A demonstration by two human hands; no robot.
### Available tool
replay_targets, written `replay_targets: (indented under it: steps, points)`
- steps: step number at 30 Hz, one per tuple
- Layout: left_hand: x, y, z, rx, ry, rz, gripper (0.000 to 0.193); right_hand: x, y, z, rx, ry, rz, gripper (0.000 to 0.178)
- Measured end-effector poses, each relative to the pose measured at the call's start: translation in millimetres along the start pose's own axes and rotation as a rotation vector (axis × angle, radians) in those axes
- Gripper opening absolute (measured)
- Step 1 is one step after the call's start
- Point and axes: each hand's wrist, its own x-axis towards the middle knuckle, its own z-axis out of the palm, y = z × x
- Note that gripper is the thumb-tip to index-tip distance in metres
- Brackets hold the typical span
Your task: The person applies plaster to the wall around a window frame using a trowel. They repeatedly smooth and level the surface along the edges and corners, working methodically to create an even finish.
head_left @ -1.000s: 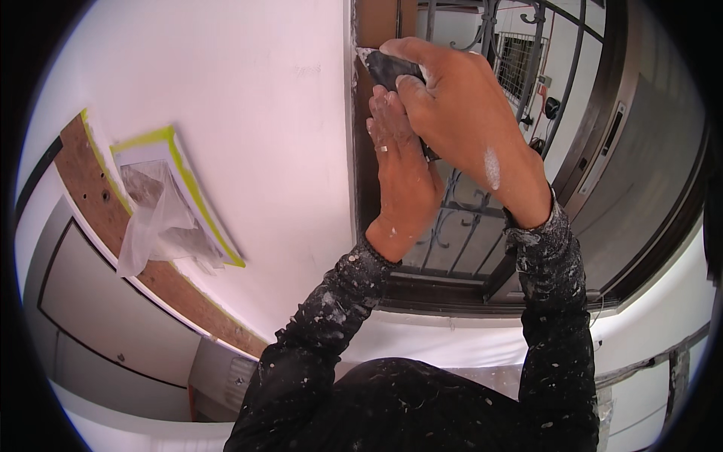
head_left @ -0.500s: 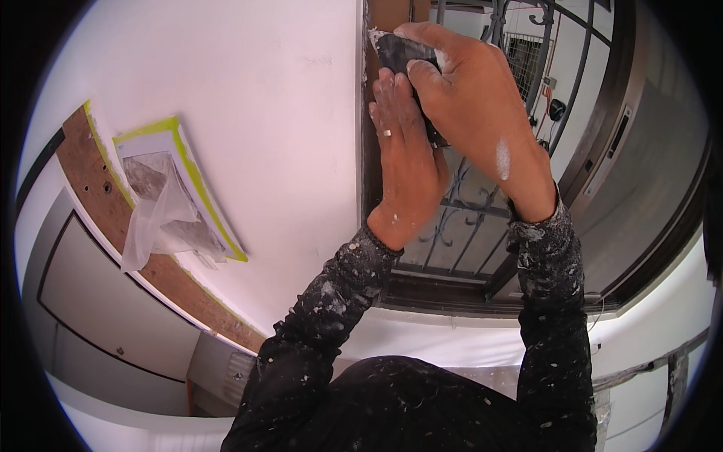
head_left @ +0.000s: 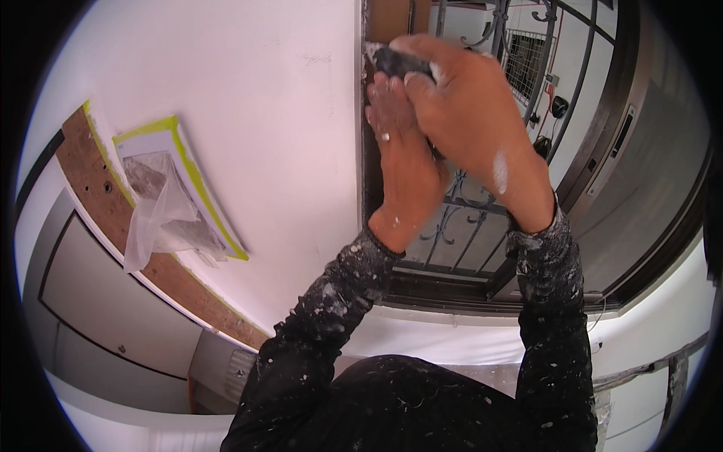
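My right hand [head_left: 471,98] is closed around a dark, flat scraper-like tool [head_left: 403,62]. White residue coats the tool's left end, which meets the edge of the brown window frame [head_left: 385,24] beside the white wall. Just below, my left hand [head_left: 403,158] has its fingers stretched out and close together, their tips near the tool's lower edge. It wears a ring. Whether those fingers press on the tool or on the frame cannot be made out. Whitish dust marks both hands and my black sleeves.
Left of the frame is a white wall [head_left: 279,113] with a yellow-green taped opening [head_left: 177,139] and loose plastic sheet [head_left: 158,215]. A dark metal grille [head_left: 459,226] fills the window to the right. A grey door [head_left: 105,294] stands at lower left.
My right hand and the tool have shifted slightly down along the frame's edge, and the tool's angle has flattened. My left hand has stayed nearly in place.
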Motion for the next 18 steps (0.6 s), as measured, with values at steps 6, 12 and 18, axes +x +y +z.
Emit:
replay_targets:
  steps: [6, 12, 18]
  points:
    - [-28, 2, -1, 0.009, -0.082, -0.048, 0.09, -17, -5, 1, 0.049, -0.07, 0.067, 0.038]
    - [-27, 2, 3, 0.059, -0.064, -0.053, 0.089, -18, -7, 2, 0.058, -0.105, 0.085, 0.038]
    - [-44, 8, 3, 0.03, -0.091, -0.108, 0.093, -29, -10, 4, 0.076, -0.099, 0.103, 0.036]
